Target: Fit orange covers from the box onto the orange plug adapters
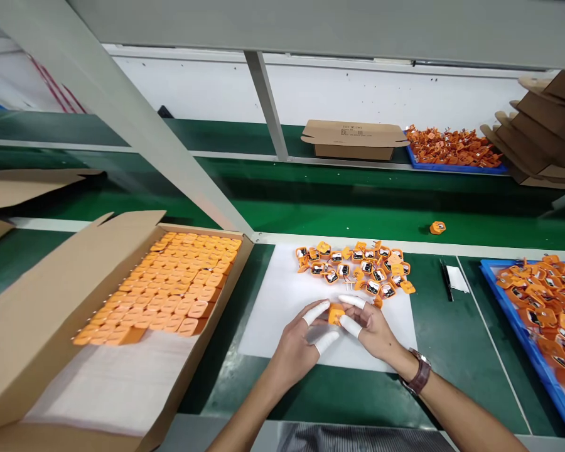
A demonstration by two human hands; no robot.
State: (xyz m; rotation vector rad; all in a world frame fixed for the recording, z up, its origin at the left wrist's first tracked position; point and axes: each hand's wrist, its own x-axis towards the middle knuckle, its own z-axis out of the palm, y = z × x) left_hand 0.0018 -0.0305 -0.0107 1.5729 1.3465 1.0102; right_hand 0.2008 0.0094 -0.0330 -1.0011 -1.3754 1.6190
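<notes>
One orange rounded-cube plastic piece (336, 314), pinched by right hand (375, 331); left hand (295, 342) curved beside it, thumb and forefinger spread; flat white paper sheet (270, 320) beneath hands.

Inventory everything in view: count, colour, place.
Frame: one, grey, overhead
Table: one, green, foreground
Shelf: one, green, back
Sheet: one, white, table
Trays: two, blue, table, shelf
Loose pieces: many, mostly orange, sheet, trays
Pen: one, black, table
Scrap: one, white, table
Lone piece: one, orange, beyond pen
Open box: one, brown, left
Packed pieces: many, orange, open box
Other boxes: several, brown, back, far left
Held piece: one, orange, over sheet
Watch: one, brown, right wrist
Hands: two, white-tipped, centre
</notes>
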